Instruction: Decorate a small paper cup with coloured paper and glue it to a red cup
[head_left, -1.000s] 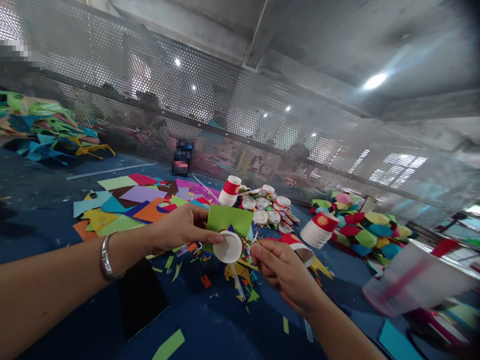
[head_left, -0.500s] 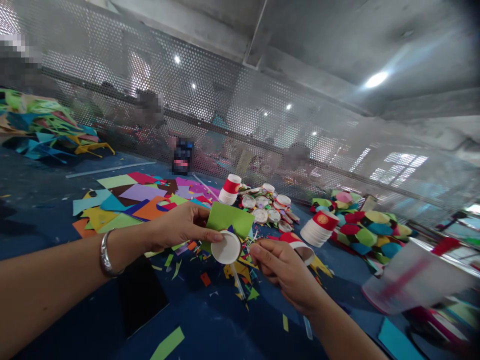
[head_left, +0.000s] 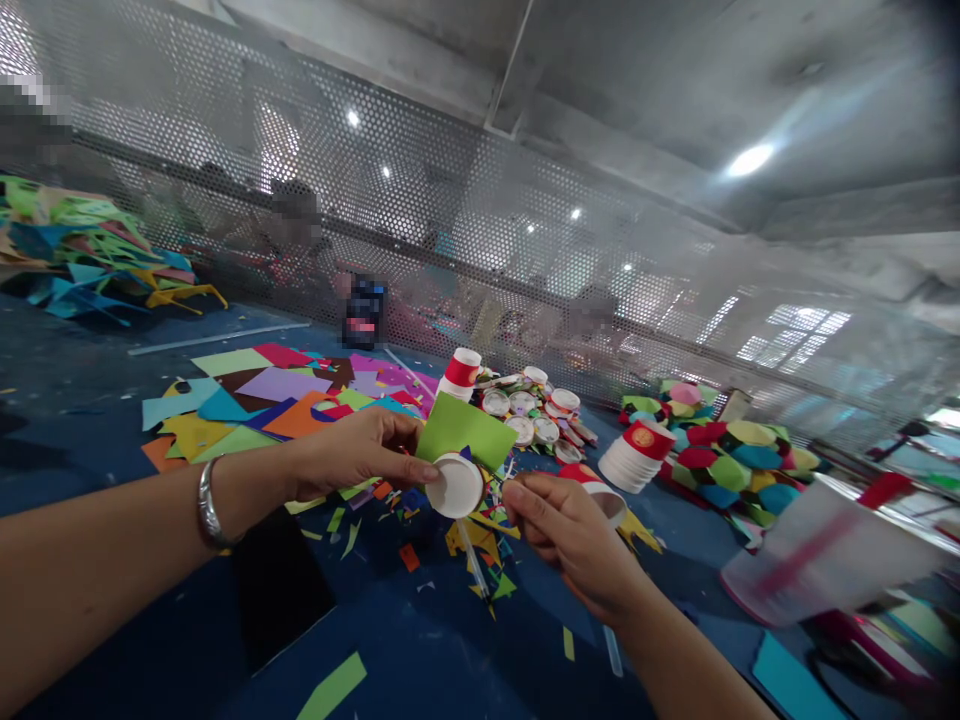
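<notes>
My left hand point(head_left: 375, 450) pinches a piece of light-green paper point(head_left: 465, 425) together with a white round disc point(head_left: 455, 486) that looks like the cut-off bottom of a paper cup. The thumb presses on the disc's left edge, and the paper stands up behind it. A dark blue scrap peeks out above the disc's rim. Just to the right, my right hand point(head_left: 555, 525) is closed in a pinch, its fingertips close to the disc's edge; what they hold is too small to make out. Below the disc, a pen point(head_left: 475, 565) lies among paper scraps on the blue table point(head_left: 420, 660).
Coloured paper sheets point(head_left: 281, 385) spread at the left. Behind my hands are a red-and-white paper cup stack point(head_left: 460, 375) and a heap of white discs point(head_left: 525, 405). Another cup stack point(head_left: 636, 455), coloured paper shapes point(head_left: 750, 460) and a translucent bucket point(head_left: 810, 550) stand right. A mesh partition point(head_left: 450, 220) rises behind.
The green paper and disc have tilted slightly and shifted a little to the right and up. Both hands keep their pinch, and my right hand has barely moved.
</notes>
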